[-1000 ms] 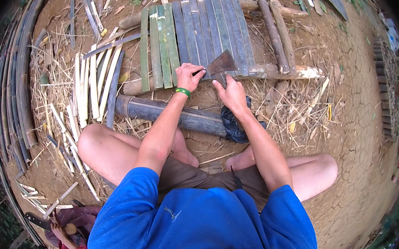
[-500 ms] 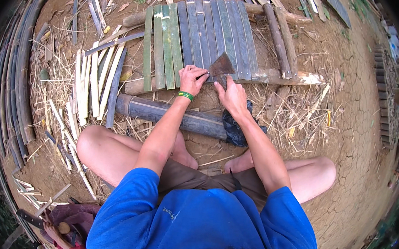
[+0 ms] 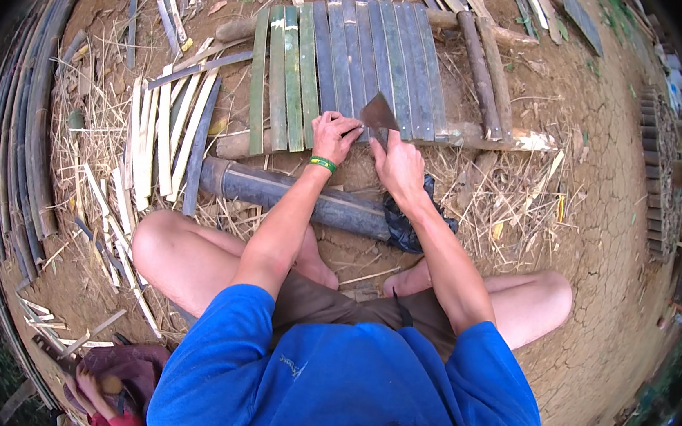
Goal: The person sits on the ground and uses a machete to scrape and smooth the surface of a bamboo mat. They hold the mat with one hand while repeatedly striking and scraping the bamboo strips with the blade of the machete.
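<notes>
While a thick bamboo pole [image 3: 309,203] lies nearest, the right hand [image 3: 401,168] beyond it wraps its fingers round the grip of a broad metal blade [image 3: 381,112], probably stiff, fairly heavy and safest held there. The left hand [image 3: 336,136], fingers bunched in a pinch on something I cannot make out, sits close beside the blade, in its way. Bamboo slats [image 3: 371,47], likely light and springy, extend beyond; a far log [image 3: 237,29] lies under their ends.

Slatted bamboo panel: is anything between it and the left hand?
Nothing visible does: the left hand is at the near edge of the slatted bamboo panel. The metal blade in the right hand is farther right, not between.
</notes>
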A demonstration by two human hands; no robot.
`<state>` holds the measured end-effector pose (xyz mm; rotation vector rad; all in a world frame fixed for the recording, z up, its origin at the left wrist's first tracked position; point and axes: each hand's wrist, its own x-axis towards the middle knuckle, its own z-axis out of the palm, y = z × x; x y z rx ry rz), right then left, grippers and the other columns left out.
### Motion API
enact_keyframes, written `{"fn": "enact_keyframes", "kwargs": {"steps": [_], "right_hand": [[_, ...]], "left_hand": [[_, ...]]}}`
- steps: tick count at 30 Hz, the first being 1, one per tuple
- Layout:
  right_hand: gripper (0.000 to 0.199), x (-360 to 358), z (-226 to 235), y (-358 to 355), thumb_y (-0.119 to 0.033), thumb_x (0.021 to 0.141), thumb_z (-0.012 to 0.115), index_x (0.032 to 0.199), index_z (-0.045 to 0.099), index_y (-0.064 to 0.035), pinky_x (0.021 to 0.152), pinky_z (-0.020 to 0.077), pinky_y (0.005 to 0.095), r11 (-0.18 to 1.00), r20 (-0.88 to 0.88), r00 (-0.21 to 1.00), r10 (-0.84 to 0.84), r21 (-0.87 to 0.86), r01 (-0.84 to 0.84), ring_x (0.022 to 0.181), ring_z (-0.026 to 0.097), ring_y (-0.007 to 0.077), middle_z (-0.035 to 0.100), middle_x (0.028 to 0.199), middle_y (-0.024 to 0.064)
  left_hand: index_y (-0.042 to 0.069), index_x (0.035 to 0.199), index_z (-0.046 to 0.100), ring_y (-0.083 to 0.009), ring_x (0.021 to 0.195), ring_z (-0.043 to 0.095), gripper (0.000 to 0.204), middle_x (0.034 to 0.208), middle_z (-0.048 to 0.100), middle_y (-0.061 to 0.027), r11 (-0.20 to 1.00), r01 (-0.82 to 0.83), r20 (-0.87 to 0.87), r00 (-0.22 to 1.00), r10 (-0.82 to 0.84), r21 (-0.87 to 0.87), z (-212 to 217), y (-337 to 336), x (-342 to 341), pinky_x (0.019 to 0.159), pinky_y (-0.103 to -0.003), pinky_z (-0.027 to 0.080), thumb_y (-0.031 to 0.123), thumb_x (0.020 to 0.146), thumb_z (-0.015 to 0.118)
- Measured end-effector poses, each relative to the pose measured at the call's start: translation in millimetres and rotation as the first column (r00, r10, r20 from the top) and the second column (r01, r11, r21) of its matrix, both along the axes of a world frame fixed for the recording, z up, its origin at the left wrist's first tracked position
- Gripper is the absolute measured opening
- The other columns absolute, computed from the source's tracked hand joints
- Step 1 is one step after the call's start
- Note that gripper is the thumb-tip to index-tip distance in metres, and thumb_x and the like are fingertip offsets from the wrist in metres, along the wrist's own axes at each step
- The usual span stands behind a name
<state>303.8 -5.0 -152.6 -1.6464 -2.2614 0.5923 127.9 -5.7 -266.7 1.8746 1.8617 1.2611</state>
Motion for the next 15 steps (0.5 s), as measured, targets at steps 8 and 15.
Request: {"fn": "enact_keyframes", "kwargs": {"steps": [8, 15], "right_hand": [[0.037, 1.2, -0.2, 0.2, -0.034, 0.099, 0.064, 0.109, 0.057, 0.0012, 0.07, 0.0544, 0.061, 0.999, 0.023, 0.999, -0.032, -0.041, 0.032, 0.077, 0.069, 0.0513, 0.069, 0.077, 0.0306], [0.043, 21.1, 20.1, 4.7, -0.037, 0.099, 0.065, 0.118, 0.06, 0.0011, 0.074, 0.0548, 0.0603, 0.995, -0.105, 0.99, -0.095, -0.035, 0.091, 0.08, 0.069, 0.0532, 0.069, 0.08, 0.0325]], "left_hand": [[0.015, 0.096, 0.082, -0.0243, 0.098, 0.063, 0.016, 0.094, 0.078, -0.0029, 1.0, 0.012, -0.008, 1.0, -0.012, -0.021, 1.5, -0.1, 2.0, 0.092, -0.041, 0.041, 0.022, 0.081, 0.081], [0.018, 0.115, 0.078, -0.0295, 0.107, 0.064, 0.029, 0.108, 0.073, -0.0108, 0.978, 0.027, 0.183, 0.983, 0.011, -0.207, 27.1, 32.2, -20.4, 0.098, -0.043, 0.049, 0.018, 0.087, 0.07]]}}
